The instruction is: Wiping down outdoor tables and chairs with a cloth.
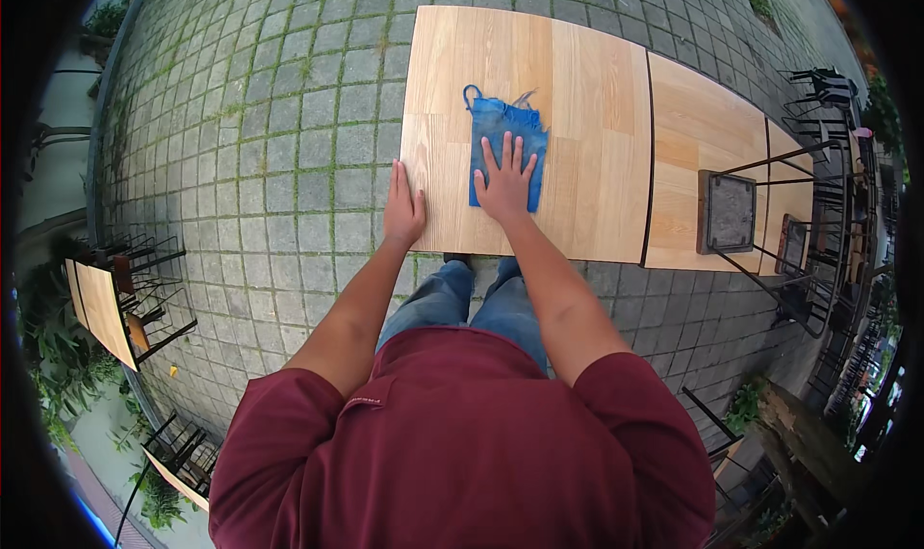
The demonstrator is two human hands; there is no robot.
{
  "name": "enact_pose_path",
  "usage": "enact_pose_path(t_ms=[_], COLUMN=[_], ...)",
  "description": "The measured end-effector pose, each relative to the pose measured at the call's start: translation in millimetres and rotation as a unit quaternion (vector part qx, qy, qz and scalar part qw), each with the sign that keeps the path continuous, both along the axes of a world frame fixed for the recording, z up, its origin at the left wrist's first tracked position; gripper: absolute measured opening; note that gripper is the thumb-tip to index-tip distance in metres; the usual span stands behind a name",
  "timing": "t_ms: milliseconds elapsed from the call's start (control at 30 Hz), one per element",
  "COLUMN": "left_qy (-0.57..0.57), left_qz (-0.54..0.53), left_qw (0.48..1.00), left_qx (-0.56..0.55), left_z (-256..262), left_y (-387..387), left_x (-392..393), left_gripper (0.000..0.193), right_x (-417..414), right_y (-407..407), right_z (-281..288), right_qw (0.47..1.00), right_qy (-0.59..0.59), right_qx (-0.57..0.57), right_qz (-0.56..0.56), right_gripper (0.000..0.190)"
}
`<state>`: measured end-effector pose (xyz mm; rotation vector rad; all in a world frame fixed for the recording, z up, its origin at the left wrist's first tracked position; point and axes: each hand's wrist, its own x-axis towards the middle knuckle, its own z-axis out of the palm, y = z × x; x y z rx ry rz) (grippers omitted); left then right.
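Flat on a blue cloth rests my right hand, palm down with the fingers spread. The cloth has frayed edges, a loop at its far left corner and loose threads at the far right. It lies on a light wooden tabletop made of joined planks. My left hand is at the table's left edge near the front corner, its fingers along the edge and the thumb apart. It holds no loose thing that I can see.
A second wooden tabletop adjoins on the right, with an upturned stool on it. More stools and metal frames stand beyond. Another wooden table with chairs is at the far left. Grey paving with grassy joints surrounds the table.
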<state>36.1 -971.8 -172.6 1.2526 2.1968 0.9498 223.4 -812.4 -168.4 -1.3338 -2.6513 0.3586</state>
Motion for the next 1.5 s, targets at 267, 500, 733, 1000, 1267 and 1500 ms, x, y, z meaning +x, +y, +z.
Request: enact_pose_path(t_ms=[267,500,733,1000,1267,1500], left_qy=[0.013,0.054,0.013,-0.045,-0.055,-0.050], left_qz=[0.003,0.005,0.007,0.026,0.034,0.044], left_qw=[1.000,0.998,0.999,0.998,0.998,0.996], left_qx=[-0.005,-0.016,0.030,0.041,0.012,0.052], left_z=[-3.6,-5.4,-10.8,-21.1,-20.6,-21.8], left_y=[0.9,0.4,-0.5,-2.8,-1.4,-0.9], left_x=[0.5,0.1,-1.9,-5.9,-4.9,-4.0], left_gripper=[0.074,0.075,0.071,0.068,0.069,0.064], right_x=[60.3,79.8,-35.3,-23.1,56.8,-24.8], right_y=[-71.9,-24.4,4.0,-86.0,-37.3,-2.8], right_z=[15.8,12.9,-2.3,17.4,36.7,15.5], right_qw=[0.997,0.997,0.998,0.996,0.991,0.996], right_qy=[-0.024,-0.060,-0.029,-0.007,-0.103,-0.060], right_qx=[-0.070,-0.025,-0.035,-0.045,-0.054,-0.025], right_qz=[0.021,-0.034,-0.044,0.076,0.067,0.065], right_gripper=[0.079,0.083,0.081,0.072,0.077,0.080])
